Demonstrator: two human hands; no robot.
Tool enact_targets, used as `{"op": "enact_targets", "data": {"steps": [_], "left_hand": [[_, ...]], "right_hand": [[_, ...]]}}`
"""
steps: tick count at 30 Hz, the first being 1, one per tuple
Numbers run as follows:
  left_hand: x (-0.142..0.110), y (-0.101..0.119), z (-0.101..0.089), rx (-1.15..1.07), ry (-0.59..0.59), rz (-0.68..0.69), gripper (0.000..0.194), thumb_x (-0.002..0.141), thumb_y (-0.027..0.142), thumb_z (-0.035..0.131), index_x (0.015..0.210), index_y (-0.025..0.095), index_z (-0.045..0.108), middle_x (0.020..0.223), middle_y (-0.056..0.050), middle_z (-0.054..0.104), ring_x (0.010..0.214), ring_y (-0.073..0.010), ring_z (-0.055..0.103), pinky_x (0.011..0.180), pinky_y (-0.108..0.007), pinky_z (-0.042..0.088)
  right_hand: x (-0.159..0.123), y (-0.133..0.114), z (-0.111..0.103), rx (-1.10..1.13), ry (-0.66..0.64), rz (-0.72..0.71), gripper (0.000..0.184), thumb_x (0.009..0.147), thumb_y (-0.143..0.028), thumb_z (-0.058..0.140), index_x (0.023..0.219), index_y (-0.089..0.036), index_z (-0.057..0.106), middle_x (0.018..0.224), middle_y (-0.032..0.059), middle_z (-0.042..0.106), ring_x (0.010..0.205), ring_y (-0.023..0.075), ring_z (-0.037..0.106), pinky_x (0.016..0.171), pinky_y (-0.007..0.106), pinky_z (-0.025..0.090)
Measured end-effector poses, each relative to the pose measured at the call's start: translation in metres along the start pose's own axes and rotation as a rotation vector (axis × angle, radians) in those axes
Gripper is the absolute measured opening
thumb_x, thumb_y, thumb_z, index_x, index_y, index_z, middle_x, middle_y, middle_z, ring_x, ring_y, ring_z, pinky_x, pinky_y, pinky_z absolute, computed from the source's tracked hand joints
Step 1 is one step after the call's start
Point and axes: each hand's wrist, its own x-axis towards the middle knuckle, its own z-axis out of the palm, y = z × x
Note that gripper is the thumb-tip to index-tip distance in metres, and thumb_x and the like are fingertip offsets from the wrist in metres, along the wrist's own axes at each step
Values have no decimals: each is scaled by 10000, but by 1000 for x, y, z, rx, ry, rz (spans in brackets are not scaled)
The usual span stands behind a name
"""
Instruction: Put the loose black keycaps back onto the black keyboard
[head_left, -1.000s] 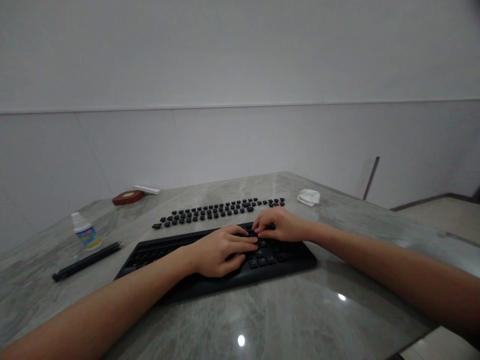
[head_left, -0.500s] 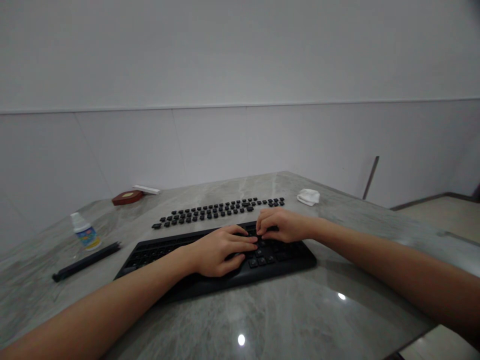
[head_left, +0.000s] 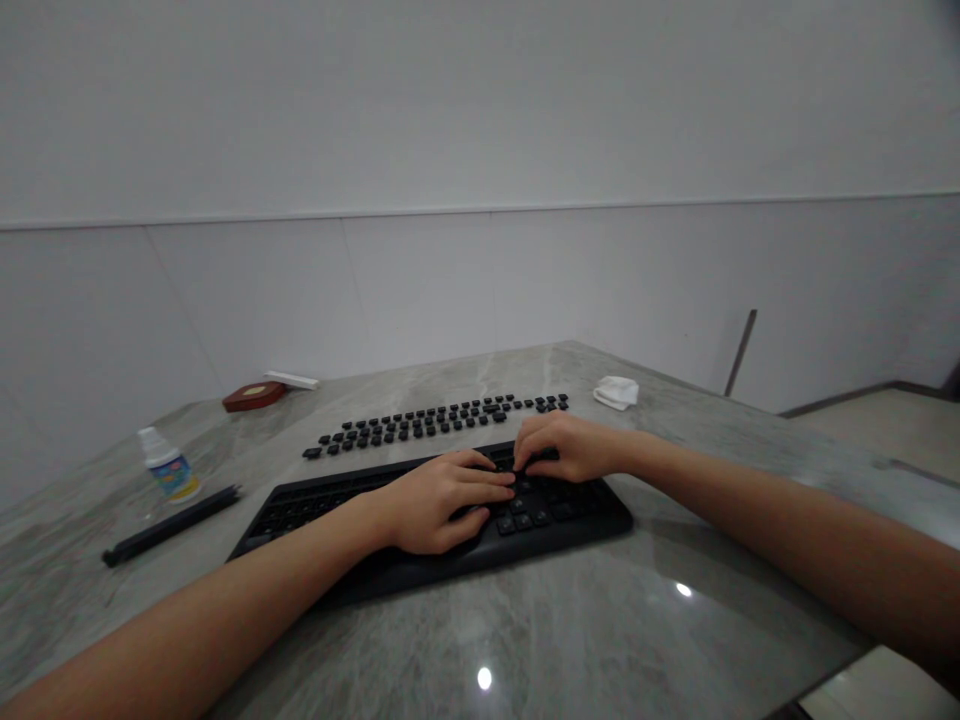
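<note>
A black keyboard (head_left: 525,545) lies at a slant on the grey marbled table, and some of its key places on the left have no keycaps. Across its middle rests my left hand (head_left: 442,500), fingers stretched out toward the right-hand keys. My right hand (head_left: 566,447) is bent over the upper right part of the keyboard, thumb and fingers drawn together at the keys. What those fingertips pinch, if anything, is hidden. Behind the keyboard, loose black keycaps (head_left: 405,427) stand in several rows.
A white spray bottle (head_left: 171,467) with a blue and yellow label stands at left, beside a black brush-like stick (head_left: 172,525). Farther back are a reddish-brown box (head_left: 253,397) and a white strip (head_left: 292,380). A crumpled white cloth (head_left: 616,392) lies behind my right hand.
My right hand has shifted very slightly upward over the same keys. My left hand stays in place on the keyboard.
</note>
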Motion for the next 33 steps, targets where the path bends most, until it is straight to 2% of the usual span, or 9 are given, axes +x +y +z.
{"op": "enact_targets", "data": {"steps": [4,8,11,24,30,33], "left_hand": [[-1,0,1,-8,6,-1,406,889,149,470,1280,138,578,1317,-115,594,1221,-273,502,1023,-459,457],[-1,-1,1,-16,14,6,418,887,146,469,1292,149,571,1320,-113,592,1226,-274,501,1021,-465,458],[-1,-1,1,-15,5,8,423,886,145,469,1297,150,568,1321,-110,592,1227,-277,500,1026,-463,455],[0,0,0,-3,7,12,404,885,135,474,1273,117,583,1309,-117,600,1210,-275,504,1027,-442,457],[0,0,0,-8,7,10,410,881,131,473,1277,134,580,1310,-119,598,1212,-273,506,1024,-450,457],[0,-1,1,-11,6,10,413,881,135,469,1280,140,578,1309,-115,600,1215,-274,507,1025,-450,456]], "right_hand": [[0,-2,0,14,22,-6,184,861,-137,554,907,-166,729,896,68,686,833,154,617,789,277,485],[3,-2,4,-17,45,46,133,857,-206,605,849,-165,731,818,53,683,760,147,614,722,259,480],[4,-2,5,-5,59,57,143,863,-231,614,803,-165,725,805,50,687,763,146,622,737,256,484],[-2,0,-4,10,-19,38,149,855,-163,579,831,-143,724,809,61,676,746,139,619,716,248,482],[0,-2,-3,-21,-10,56,170,854,-267,626,765,-140,697,744,45,656,681,129,589,667,243,457],[0,2,0,-40,5,66,174,853,-260,619,749,-138,686,699,34,638,644,123,576,633,238,443]]}}
